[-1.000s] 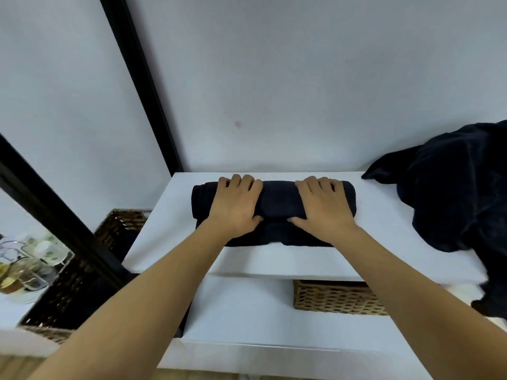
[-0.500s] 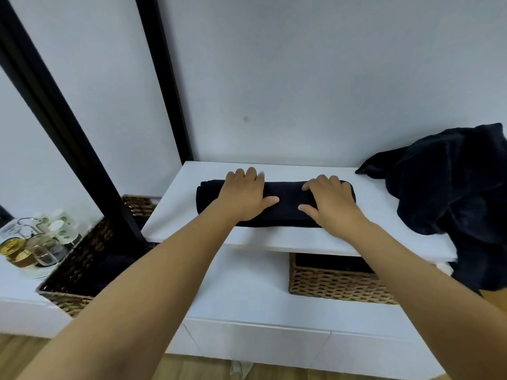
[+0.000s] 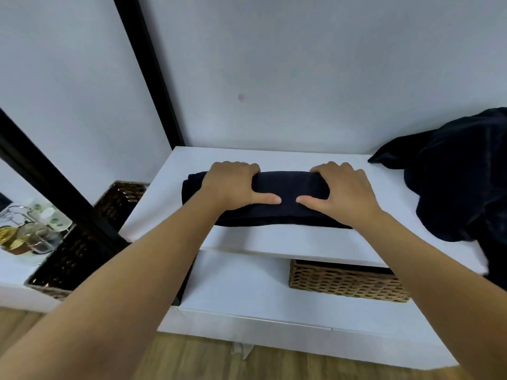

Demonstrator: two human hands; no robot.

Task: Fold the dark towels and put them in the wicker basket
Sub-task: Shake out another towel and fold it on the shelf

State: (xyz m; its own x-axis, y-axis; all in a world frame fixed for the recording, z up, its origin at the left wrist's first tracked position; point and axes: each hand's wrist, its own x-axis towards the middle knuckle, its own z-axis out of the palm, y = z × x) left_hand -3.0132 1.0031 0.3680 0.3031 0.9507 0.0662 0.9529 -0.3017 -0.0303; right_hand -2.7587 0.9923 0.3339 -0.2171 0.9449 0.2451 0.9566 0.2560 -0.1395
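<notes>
Dark rolled towel [image 3: 288, 193], both hands gripping

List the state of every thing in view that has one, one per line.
Towel: folded into a roll, on the shelf.
Left hand: grips the towel.
Right hand: grips the towel.
Towel pile: unfolded, heaped.
Light basket: under the shelf, contents hidden.
Dark basket: contents unclear.
</notes>
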